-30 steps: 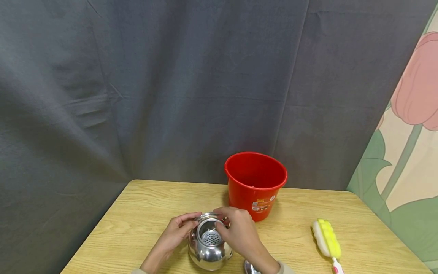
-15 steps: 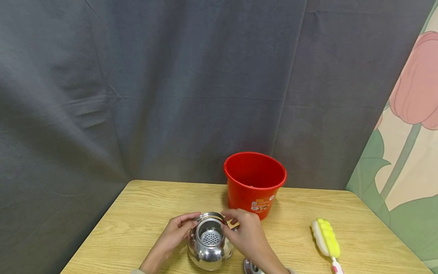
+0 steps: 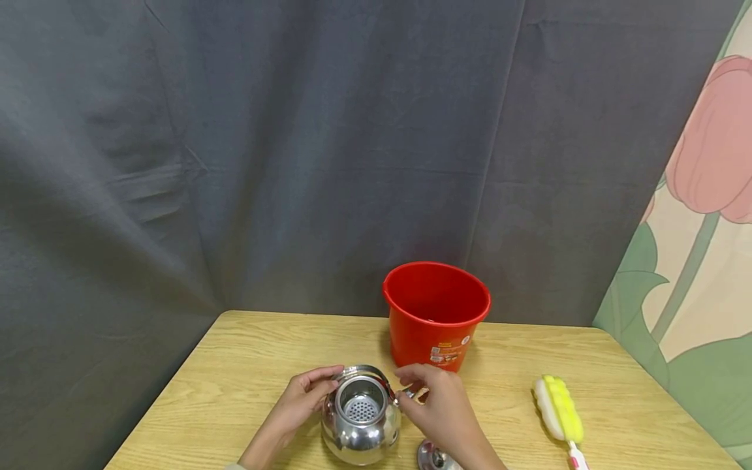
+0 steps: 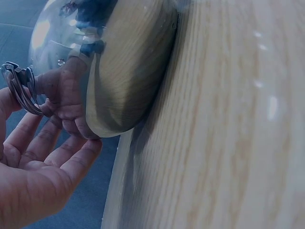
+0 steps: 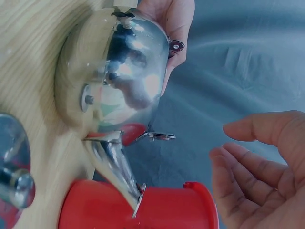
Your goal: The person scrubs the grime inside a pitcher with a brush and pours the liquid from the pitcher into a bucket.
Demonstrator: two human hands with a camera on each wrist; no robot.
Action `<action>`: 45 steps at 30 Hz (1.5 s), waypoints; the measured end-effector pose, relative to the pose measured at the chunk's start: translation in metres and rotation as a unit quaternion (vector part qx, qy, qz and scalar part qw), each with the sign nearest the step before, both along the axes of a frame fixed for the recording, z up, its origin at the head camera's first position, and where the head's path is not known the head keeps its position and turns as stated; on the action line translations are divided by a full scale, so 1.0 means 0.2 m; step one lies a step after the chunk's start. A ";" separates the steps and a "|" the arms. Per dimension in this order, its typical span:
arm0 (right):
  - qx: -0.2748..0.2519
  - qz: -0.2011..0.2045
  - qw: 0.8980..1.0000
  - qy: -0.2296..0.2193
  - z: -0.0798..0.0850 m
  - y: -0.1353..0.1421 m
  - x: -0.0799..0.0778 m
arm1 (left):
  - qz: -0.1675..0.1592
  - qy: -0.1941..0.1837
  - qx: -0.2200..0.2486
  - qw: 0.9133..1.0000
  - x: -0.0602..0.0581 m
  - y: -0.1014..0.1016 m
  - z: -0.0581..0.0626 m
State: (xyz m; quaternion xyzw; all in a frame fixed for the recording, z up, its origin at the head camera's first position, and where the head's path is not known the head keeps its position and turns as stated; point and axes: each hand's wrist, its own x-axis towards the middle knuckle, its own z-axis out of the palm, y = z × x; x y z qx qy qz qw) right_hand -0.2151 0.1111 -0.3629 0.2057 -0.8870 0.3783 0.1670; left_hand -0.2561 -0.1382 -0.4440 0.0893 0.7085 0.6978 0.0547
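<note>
A shiny steel kettle [image 3: 360,444] stands upright and lidless on the wooden table, with a perforated strainer [image 3: 361,410] inside its mouth. Its handle [image 3: 365,369] lies folded down at the rear of the opening. On the left side, my left hand [image 3: 301,401] pinches the handle by its bracket, other fingers against the body [image 4: 128,57]. My right hand [image 3: 442,406] hovers by the spout [image 5: 114,164], thumb and fingers bent apart with nothing between them, clear of the kettle in the right wrist view. The knobbed lid [image 3: 435,458] lies below the right forearm, partly cut off.
Behind the kettle and slightly right stands a red bucket [image 3: 431,343] with a label. Farther right lies a yellow and white sponge brush [image 3: 561,410] with its handle towards me. A grey curtain [image 3: 352,163] hangs behind the wooden table [image 3: 205,391].
My right hand has drawn back from the kettle's rim, moving right towards the spout and uncovering more of the lid. My left hand has stayed in place.
</note>
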 end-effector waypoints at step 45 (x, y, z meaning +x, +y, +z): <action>0.020 0.049 0.986 -0.157 -0.14 0.27 0.00 | 0.005 -0.003 0.017 1.000 0.01 0.01 0.00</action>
